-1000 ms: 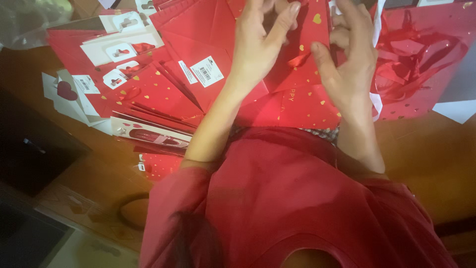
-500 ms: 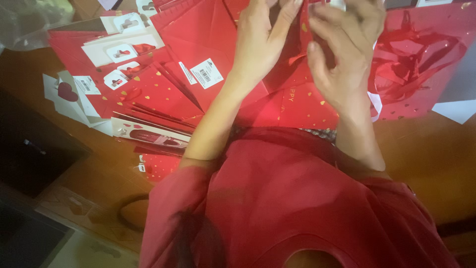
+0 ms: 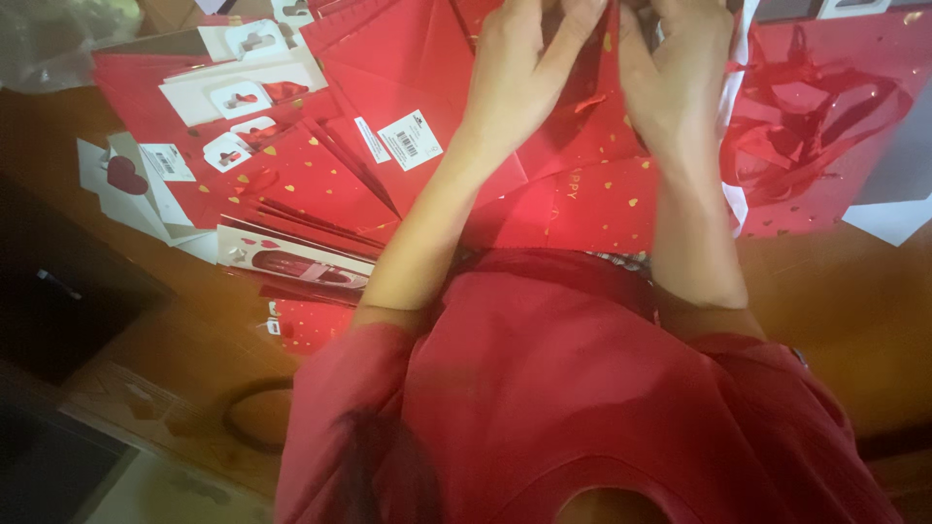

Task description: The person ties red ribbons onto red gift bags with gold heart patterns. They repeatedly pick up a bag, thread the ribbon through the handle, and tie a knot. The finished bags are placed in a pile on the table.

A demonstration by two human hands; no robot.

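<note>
Red gift bag (image 3: 582, 146), gold-speckled, pinched at top by left hand (image 3: 515, 78) and right hand (image 3: 680, 78), over wooden tabletop (image 3: 845, 311).

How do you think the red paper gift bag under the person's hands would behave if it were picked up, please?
The red paper gift bag lies folded flat, so it is probably light and would flex rather than stay stiff. Its surface looks glossy, so it may slip against the stacked bags beside it. Both the left hand and right hand rest on it, suggesting it shifts easily.

A white rectangular barcode label (image 3: 409, 141) sits on a red bag (image 3: 408, 68), left of centre.
</note>
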